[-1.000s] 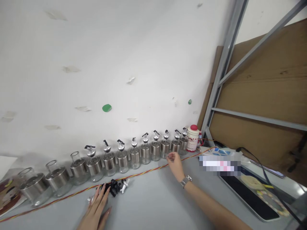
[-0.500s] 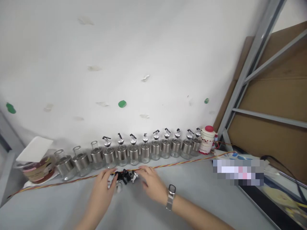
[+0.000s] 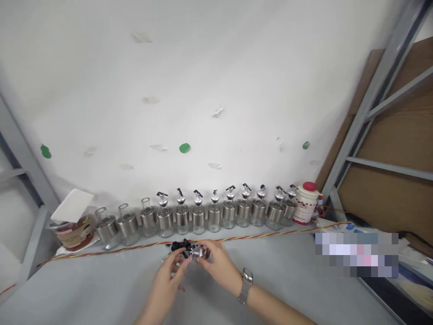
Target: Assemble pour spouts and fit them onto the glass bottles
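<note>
A small heap of black and silver bottle pour spouts point(image 3: 176, 246) lies on the grey table before the row of bottles. My right hand point(image 3: 219, 264), with a metal-band watch at its wrist, is closed on a silver pour spout point(image 3: 196, 251) at the heap's right side. My left hand point(image 3: 168, 273) reaches in from the left, thumb and forefinger bent together at the near end of that same spout. The fingers partly cover the heap. Just behind stand glass bottles with steel sleeves point(image 3: 199, 213); most carry pour spouts, while the three leftmost bottles point(image 3: 127, 224) have bare necks.
A twisted red-yellow wire point(image 3: 260, 235) runs along the table in front of the bottles. A labelled tub point(image 3: 76, 234) with a white card on top stands at left. On the right are a red-capped white jar point(image 3: 305, 203), papers and a grey metal frame point(image 3: 355, 122).
The view has shifted, so the scene sits further right. My hands have come closer together, and my right fingers have closed on a silver pour spout.
</note>
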`<state>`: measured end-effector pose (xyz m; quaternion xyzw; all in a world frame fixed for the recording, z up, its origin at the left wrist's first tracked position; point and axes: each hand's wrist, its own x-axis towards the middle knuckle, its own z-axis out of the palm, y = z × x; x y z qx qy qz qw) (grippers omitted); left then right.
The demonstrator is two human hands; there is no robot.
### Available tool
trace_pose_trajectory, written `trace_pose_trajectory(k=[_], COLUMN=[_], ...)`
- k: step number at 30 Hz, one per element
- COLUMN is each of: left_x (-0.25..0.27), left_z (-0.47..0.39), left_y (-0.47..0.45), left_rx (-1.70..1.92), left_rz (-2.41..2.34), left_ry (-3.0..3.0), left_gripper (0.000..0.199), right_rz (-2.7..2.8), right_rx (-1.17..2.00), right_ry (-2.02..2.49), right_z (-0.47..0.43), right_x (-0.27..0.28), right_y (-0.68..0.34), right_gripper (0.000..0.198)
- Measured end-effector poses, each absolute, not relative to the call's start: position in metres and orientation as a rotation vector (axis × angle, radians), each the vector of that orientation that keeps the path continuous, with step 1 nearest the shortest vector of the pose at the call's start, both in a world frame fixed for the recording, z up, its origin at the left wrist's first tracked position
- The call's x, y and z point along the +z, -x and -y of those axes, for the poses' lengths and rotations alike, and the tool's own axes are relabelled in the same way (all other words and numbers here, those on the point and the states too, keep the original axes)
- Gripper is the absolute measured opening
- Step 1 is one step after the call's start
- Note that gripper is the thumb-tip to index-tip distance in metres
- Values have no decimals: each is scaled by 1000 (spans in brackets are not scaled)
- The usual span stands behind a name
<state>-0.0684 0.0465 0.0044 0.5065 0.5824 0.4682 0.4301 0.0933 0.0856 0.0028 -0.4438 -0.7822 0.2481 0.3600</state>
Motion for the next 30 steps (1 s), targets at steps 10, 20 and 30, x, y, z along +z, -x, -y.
trace_pose_trajectory(k=[10,20,30], left_x=[16,28,28], left_z=[-48,-53,-53], left_y=[72,87,94], left_rx=[1327,1440,1449], left_rz=[-1223,-1221,-1157], left_ry=[-795,-643,-591], left_gripper=[43,32,32], right_rz=[1825,2298,2376], right_rx=[976,232,163], right_ry=[833,1013,1050], right_z=[-77,-98,-100], right_x=[11,-6,-11], right_y=[-79,-72,-72], right_gripper=[49,36,22])
